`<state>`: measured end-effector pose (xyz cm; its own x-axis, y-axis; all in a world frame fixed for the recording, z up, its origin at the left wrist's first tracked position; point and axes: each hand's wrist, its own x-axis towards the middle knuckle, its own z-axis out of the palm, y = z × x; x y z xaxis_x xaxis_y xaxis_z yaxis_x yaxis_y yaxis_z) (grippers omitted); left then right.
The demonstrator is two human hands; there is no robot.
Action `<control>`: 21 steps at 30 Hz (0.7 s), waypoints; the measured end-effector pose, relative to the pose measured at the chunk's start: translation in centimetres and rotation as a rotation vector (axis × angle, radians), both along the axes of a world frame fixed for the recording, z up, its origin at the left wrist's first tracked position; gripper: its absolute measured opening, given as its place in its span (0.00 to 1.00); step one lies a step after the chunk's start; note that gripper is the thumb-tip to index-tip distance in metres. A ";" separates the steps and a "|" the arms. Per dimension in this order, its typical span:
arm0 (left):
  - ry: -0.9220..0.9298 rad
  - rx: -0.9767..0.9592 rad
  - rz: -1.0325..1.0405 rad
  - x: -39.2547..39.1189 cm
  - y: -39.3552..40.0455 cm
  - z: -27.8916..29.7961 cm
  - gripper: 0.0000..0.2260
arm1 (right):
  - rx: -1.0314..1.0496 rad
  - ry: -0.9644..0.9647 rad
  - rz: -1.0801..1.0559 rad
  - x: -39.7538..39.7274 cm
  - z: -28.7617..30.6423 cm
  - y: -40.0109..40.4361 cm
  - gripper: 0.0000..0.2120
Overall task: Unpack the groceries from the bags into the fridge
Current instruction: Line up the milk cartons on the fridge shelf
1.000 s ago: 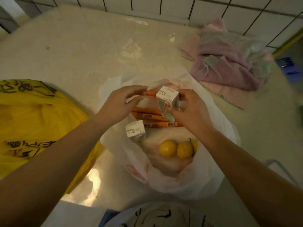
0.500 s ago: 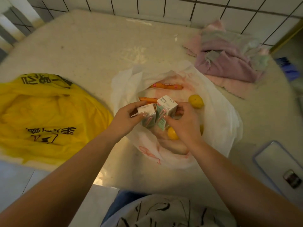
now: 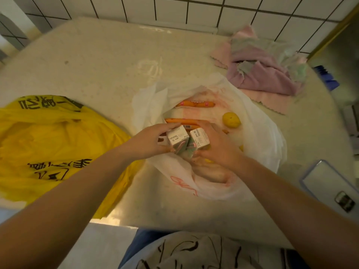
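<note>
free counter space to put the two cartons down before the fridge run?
Widest bare counter lies between the tiled wall, yellow bag and white bag. A narrower strip runs along the near edge below the white bag. Right side is crowded: pink cloths, a lidded tray.

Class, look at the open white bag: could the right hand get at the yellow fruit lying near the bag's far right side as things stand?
Probably not yet: the way to the yellow fruit looks free, but the right hand grips a small carton.
</note>
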<state>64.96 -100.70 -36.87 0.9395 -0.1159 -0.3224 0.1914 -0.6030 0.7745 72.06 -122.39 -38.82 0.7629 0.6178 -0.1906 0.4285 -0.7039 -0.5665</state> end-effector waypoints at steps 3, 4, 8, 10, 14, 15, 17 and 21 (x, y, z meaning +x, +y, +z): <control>-0.067 0.218 -0.266 1.6 1.0 0.3 0.36 | 0.026 0.033 0.092 0.7 -0.2 0.0 0.41; -0.088 0.249 -0.328 2.1 1.1 0.5 0.36 | 0.032 0.051 0.083 0.8 -0.3 -0.1 0.40; -0.136 0.274 -0.376 3.3 0.8 1.0 0.33 | 0.103 0.092 -0.056 0.3 -1.0 -0.3 0.36; -0.158 0.229 -0.320 3.2 0.5 0.6 0.30 | 0.126 0.082 -0.146 -0.4 -1.2 -0.3 0.34; -0.147 0.023 -0.071 1.9 -0.5 -0.5 0.26 | 0.189 0.053 -0.263 -1.6 -1.1 -0.1 0.30; -0.155 -0.039 0.008 1.4 -0.8 -0.5 0.25 | 0.226 0.058 -0.276 -1.8 -0.7 -0.1 0.29; -0.191 -0.113 0.155 0.5 -1.3 0.1 0.25 | 0.291 0.080 -0.292 -1.9 0.3 0.1 0.29; -0.295 -0.197 0.415 -1.7 -1.9 2.7 0.24 | 0.456 0.092 -0.226 -1.9 3.9 1.3 0.31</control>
<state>63.31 -102.64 -34.22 0.9665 0.2522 -0.0482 0.1401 -0.3608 0.9221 70.21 -121.12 -34.93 0.8797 0.4754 -0.0129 0.2281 -0.4456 -0.8657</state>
